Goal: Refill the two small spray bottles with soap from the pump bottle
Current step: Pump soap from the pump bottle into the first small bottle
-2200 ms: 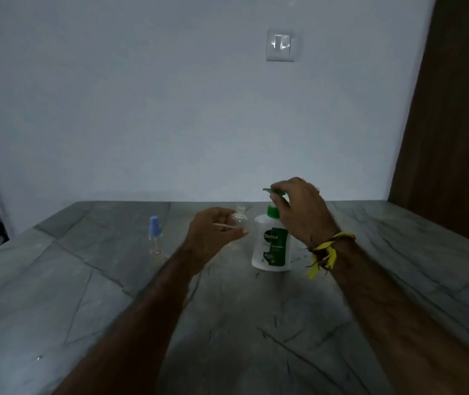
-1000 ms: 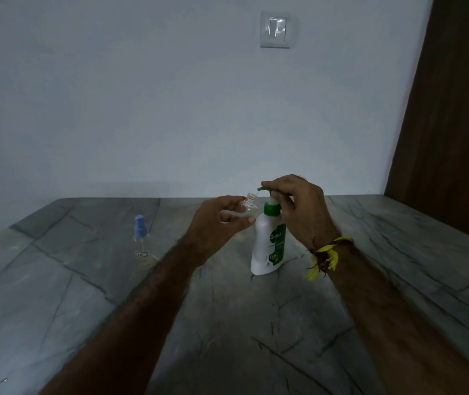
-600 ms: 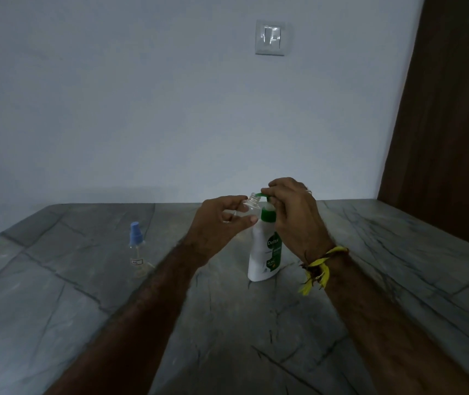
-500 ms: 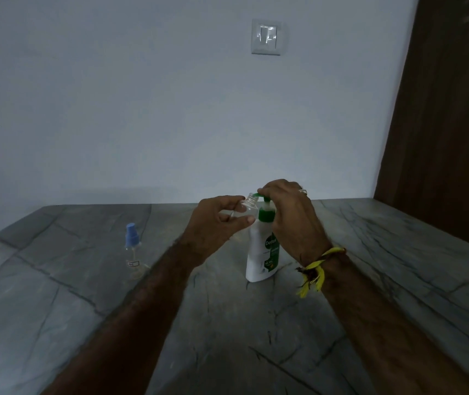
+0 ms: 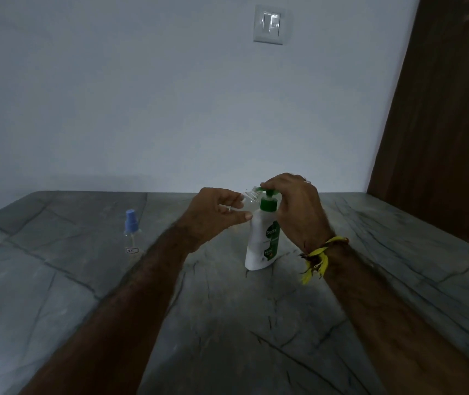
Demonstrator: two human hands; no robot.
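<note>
A white pump bottle (image 5: 258, 246) with a green label and green pump head stands on the grey stone table (image 5: 227, 323), leaning a little to the right. My right hand (image 5: 296, 212) curls over the pump head from the right, fingers on top of it. My left hand (image 5: 213, 215) holds a small clear spray bottle (image 5: 249, 194) without its cap, tilted so that its open neck sits right at the pump's spout. A second small spray bottle (image 5: 131, 236) with a blue cap stands upright at the left, apart from both hands.
A white wall with a light switch (image 5: 268, 24) rises behind the table. A dark wooden door (image 5: 441, 124) stands at the right. The table's right edge runs diagonally past my right forearm.
My left hand has raised the open small bottle from beside the pump bottle up to the spout. My right hand has closed further over the pump head.
</note>
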